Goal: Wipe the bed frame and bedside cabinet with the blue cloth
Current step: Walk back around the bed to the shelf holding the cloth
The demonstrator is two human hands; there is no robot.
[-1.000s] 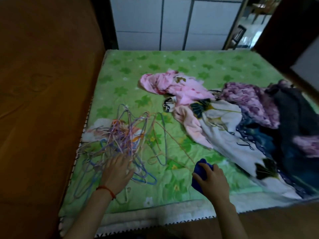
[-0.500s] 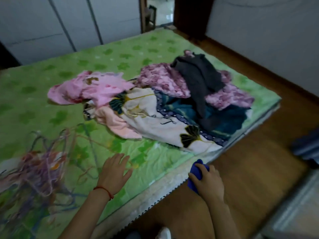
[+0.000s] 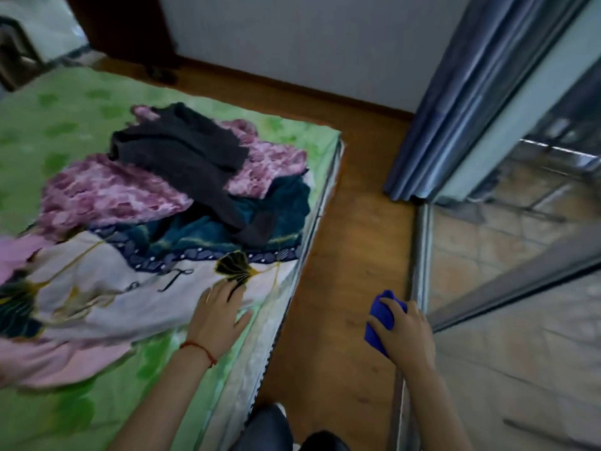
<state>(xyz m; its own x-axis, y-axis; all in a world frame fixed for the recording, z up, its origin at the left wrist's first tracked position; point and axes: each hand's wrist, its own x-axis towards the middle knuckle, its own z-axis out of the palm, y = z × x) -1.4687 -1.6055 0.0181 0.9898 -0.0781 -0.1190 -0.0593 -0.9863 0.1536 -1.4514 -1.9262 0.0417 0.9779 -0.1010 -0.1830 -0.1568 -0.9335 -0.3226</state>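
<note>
Right hand (image 3: 403,333) closed around the bunched blue cloth (image 3: 379,320), held above the wood floor (image 3: 341,222) near the sliding-door track (image 3: 421,255); left hand (image 3: 219,312) open, flat on the bed.

Cloth is not touching any frame surface; the bedside cabinet is not in view. Judgement: the frame edge (image 3: 336,164) along the right side of the mattress (image 3: 276,320) looks the nearest target, so bring the cloth left and down to it, flatten it for fuller contact, then wipe in 1 long pass toward the far corner. Obstacles: the clothes pile (image 3: 182,190) reaches the mattress edge and may drape over the rail; the blue curtain (image 3: 455,109) narrows the far floor strip.
</note>
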